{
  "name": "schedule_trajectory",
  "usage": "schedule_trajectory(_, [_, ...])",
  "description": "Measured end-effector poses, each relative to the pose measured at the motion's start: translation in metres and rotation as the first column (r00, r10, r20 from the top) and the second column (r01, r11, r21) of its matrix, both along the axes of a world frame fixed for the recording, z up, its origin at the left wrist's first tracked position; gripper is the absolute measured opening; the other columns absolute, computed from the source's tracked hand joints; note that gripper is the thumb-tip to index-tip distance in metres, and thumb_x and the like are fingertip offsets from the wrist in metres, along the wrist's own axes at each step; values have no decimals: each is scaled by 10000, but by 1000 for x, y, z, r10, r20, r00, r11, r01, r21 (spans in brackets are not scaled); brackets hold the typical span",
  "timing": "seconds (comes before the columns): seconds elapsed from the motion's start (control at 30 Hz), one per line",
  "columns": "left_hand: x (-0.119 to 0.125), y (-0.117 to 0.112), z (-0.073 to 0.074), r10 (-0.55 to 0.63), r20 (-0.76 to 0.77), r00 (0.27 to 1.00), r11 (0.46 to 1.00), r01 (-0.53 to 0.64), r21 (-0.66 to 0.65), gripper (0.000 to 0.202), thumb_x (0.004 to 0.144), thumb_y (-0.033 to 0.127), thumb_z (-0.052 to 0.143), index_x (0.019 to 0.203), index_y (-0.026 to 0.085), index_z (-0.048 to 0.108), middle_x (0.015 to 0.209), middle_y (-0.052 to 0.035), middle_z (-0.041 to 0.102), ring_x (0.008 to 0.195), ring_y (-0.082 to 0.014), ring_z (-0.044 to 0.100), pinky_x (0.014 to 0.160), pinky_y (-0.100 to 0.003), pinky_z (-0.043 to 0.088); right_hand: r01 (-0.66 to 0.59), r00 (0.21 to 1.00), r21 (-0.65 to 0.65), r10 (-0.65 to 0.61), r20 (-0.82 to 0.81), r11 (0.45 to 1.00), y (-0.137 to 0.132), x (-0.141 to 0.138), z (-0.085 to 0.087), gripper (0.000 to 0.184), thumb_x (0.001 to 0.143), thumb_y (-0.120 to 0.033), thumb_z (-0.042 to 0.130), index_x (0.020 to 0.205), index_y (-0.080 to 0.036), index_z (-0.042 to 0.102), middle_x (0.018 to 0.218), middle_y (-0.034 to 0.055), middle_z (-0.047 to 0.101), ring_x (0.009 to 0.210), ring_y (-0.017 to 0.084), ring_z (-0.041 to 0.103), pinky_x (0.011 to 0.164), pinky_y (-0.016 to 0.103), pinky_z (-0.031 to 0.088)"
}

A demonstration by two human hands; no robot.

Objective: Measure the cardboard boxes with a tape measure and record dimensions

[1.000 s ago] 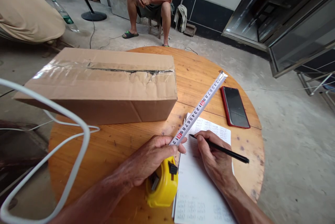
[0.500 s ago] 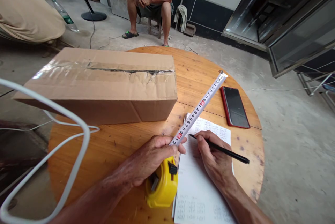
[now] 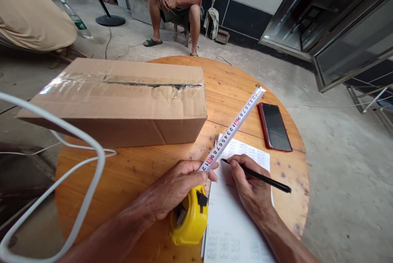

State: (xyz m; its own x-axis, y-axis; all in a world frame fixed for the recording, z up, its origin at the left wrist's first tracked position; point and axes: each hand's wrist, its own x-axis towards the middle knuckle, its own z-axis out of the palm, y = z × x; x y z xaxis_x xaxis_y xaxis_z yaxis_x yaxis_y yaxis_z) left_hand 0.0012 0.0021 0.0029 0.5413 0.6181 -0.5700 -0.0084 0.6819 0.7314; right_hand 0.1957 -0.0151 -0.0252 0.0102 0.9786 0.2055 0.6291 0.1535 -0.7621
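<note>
My left hand (image 3: pixel 187 179) is closed on the extended blade of a tape measure (image 3: pixel 192 220), whose yellow case hangs just below the fingers. The silver blade slants up and to the right, its hooked tip past the notepad's top edge. In my right hand (image 3: pixel 250 183) is a black pen (image 3: pixel 267 181), its point at the paper near the upper left of the page. Under that hand lies a white notepad (image 3: pixel 227 214) with handwritten figures at its top and bottom. A taped cardboard box (image 3: pixel 123 103) sits beyond my left hand.
A phone in a red case (image 3: pixel 274 127) lies right of the notepad on the round wooden table (image 3: pixel 101 189). A white looped tube (image 3: pixel 89 197) crosses the left foreground. Past the table, a person (image 3: pixel 178 5) sits on a stool. A plastic bottle (image 3: pixel 75 19) stands on the floor.
The view has shifted very slightly. Both hands keep their holds on the tape measure and the pen, with no clear movement.
</note>
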Motion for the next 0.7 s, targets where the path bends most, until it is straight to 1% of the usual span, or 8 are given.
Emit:
schedule_trajectory(0.1, [1, 0, 2, 3, -15, 1000, 1000, -3, 4, 195, 806, 320, 562, 859, 189, 696, 1421, -65, 469, 582, -97, 602, 547, -237, 410, 5, 1000, -6, -5, -2, 1000, 0, 1, 0, 154, 877, -233, 492, 780, -195, 604, 625, -18, 563, 545, 115, 503, 532, 243, 404])
schedule_trajectory(0.27, [1, 0, 2, 5, -22, 1000, 1000, -4, 7, 235, 789, 374, 591, 872, 179, 692, 1404, -92, 488, 594, -116, 612, 559, -244, 423, 12, 1000, -8, -12, 8, 1000, 0, 1, 1, 161, 873, -242, 490, 773, -198, 608, 612, -22, 562, 531, 116, 515, 511, 240, 405])
schedule_trajectory(0.4, [0, -1, -1, 4, -4, 1000, 1000, -3, 18, 191, 805, 330, 571, 867, 194, 689, 1397, -56, 496, 609, -103, 607, 581, -241, 436, 19, 1000, -2, -19, 1, 1000, 0, 1, 1, 160, 868, -248, 493, 765, -198, 606, 592, -25, 553, 512, 115, 512, 495, 238, 403])
schedule_trajectory(0.47, [-1, -1, -4, 10, -21, 1000, 1000, -10, 23, 187, 811, 324, 562, 868, 200, 689, 1378, -45, 514, 605, -93, 593, 569, -234, 428, 17, 1000, -3, -17, -15, 1000, 0, 1, 2, 157, 867, -242, 492, 765, -195, 602, 561, -32, 535, 486, 110, 497, 483, 235, 399])
schedule_trajectory(0.6, [-2, -2, -6, 2, -50, 999, 1000, -1, 25, 206, 817, 342, 557, 880, 196, 687, 1352, -58, 537, 605, -96, 585, 550, -230, 422, 9, 1000, 7, -8, -17, 1000, 0, 0, 3, 152, 867, -232, 493, 759, -188, 591, 547, -36, 514, 471, 102, 468, 478, 231, 390])
schedule_trajectory(0.7, [-2, -2, -4, 3, -41, 999, 999, -2, 35, 195, 818, 327, 562, 873, 191, 690, 1356, -56, 536, 644, -98, 593, 580, -222, 431, 8, 1000, 21, -8, 0, 1000, 0, -1, 4, 158, 869, -226, 488, 757, -185, 591, 566, -29, 520, 488, 104, 473, 485, 232, 388])
